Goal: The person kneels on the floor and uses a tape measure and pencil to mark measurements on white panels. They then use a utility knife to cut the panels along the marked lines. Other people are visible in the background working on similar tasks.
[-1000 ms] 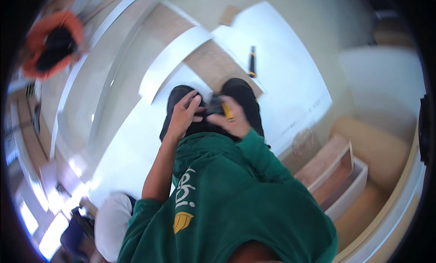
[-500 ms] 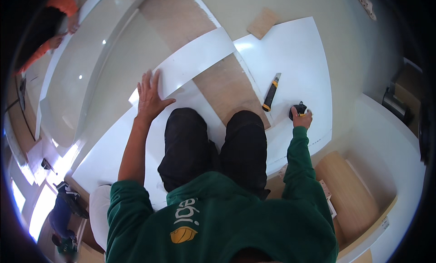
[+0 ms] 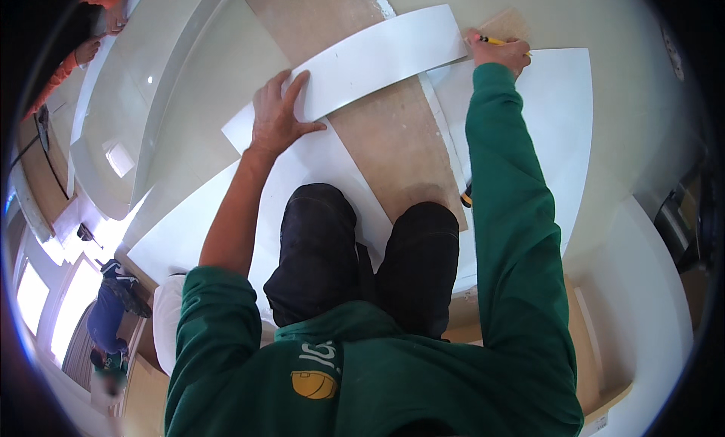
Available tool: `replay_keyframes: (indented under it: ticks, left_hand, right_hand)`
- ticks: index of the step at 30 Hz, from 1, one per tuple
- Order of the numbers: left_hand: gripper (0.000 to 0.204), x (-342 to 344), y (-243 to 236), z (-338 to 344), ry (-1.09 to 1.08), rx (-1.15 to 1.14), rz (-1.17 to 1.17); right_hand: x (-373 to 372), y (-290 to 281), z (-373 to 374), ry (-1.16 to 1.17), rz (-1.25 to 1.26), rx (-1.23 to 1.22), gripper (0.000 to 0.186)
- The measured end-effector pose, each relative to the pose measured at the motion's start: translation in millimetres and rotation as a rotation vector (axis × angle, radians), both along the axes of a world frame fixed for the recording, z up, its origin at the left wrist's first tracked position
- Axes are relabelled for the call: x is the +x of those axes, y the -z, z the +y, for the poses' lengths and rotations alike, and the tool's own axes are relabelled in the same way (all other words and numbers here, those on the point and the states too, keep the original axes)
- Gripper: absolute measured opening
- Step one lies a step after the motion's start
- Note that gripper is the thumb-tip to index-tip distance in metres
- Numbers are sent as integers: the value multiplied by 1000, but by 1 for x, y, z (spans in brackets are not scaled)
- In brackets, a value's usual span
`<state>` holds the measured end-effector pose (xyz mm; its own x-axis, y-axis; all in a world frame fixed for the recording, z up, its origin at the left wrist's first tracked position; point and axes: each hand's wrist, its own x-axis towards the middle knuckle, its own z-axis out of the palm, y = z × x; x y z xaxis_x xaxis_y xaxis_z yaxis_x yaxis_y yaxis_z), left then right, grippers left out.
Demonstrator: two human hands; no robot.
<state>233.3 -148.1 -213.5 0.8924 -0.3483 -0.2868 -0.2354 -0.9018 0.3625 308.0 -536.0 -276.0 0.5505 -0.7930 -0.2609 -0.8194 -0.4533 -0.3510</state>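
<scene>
My left hand (image 3: 278,112) lies flat, fingers spread, on the left part of a long white strip (image 3: 377,59) that runs across a brown board (image 3: 393,142). My right hand (image 3: 498,53) is stretched out in a green sleeve to the strip's right end. It is closed on a yellow pencil (image 3: 491,40), whose tip sits at the strip's edge. I kneel on large white sheets (image 3: 551,112), with my dark trouser knees (image 3: 362,256) just below the board. A yellow and black utility knife (image 3: 467,197) peeks out from under my right forearm.
A curved white panel (image 3: 113,135) lies at the left. At the upper left a person in an orange sleeve (image 3: 75,59) is at work. Wooden boards (image 3: 589,346) and a white curved edge (image 3: 664,301) lie at the right. Bags and dark objects (image 3: 113,301) sit at the lower left.
My left hand slid up onto the white strip. My right hand left the spot beside the knife, reached to the strip's right end and now holds a pencil.
</scene>
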Motion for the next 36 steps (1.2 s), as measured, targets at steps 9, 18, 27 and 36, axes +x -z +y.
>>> replay_keyframes:
  ticks: [9, 18, 27, 36]
  left_hand:
    - [103, 29, 16, -9, 76, -107, -107]
    - [73, 15, 37, -16, -39, -145, -248]
    - [50, 4, 60, -39, -167, -167, -302]
    - [46, 3, 66, -39, -285, -310, -270]
  right_hand:
    - [-69, -71, 27, -646, -552, 52, 57]
    - [-95, -23, 177, -876, -474, 99, 66]
    - [-127, 3, 177, -777, -568, 43, 63]
    - [-134, 8, 179, -808, -595, 58, 53]
